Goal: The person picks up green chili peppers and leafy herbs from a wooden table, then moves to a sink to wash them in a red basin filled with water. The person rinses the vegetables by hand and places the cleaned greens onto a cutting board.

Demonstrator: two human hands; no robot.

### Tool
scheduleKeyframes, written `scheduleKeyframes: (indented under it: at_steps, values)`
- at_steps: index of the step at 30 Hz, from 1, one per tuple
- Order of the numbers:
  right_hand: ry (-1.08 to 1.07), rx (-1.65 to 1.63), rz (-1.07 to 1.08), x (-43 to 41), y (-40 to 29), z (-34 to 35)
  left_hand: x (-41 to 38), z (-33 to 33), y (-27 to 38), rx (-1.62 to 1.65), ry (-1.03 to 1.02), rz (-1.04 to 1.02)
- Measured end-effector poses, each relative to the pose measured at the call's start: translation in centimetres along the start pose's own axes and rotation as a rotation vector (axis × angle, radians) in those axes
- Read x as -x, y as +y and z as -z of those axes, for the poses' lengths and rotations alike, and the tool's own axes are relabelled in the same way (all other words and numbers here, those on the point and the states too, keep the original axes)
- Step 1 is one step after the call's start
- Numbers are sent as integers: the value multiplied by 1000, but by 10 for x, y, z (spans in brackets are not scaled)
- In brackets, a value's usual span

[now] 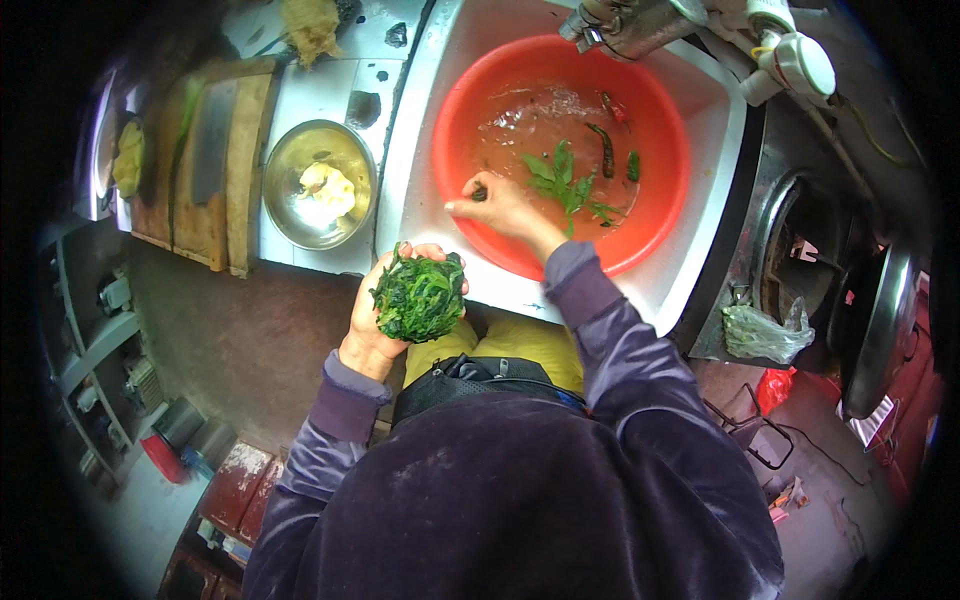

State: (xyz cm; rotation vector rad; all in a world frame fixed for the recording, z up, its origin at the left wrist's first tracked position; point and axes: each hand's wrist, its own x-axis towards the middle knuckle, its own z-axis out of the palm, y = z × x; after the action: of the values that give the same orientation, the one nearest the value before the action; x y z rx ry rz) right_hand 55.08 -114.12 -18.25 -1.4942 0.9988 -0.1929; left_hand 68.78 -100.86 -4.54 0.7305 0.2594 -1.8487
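Note:
In my left hand (369,319) rests a wet, packed clump of dark green leafy vegetable (420,294), held just in front of the sink. My right hand (501,207) is over the near left rim of a red plastic basin (669,217), with a small dark green bit (478,193) between its fingers. Inside the basin is water. A leafy green sprig (562,178), a dark wrinkled chili pepper (604,150) and a few other small pieces float there, to the right of my right hand.
The basin sits in a white sink (420,142) under a metal tap (637,30). Left of it, a steel bowl (276,176) holds a pale yellow lump (328,189). Further left lie a wooden cutting board (251,150) and a cleaver (215,142). A stove with a wok (787,217) is at right.

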Motion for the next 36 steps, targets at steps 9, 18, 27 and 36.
scheduleKeyframes:
  at_steps: [9,18,27,36]
  values:
    - [-29,-353,-218,32,11,2,2,-6,-12,19,8,0]
    - [79,-648,-203,74,-11,47,-23,4,-26,230,-124,32]
    - [410,55,510,119,-122,48,-51,0,-37,459,-411,-4]
    - [460,646,544,121,-104,17,-46,5,-26,262,-87,-212]
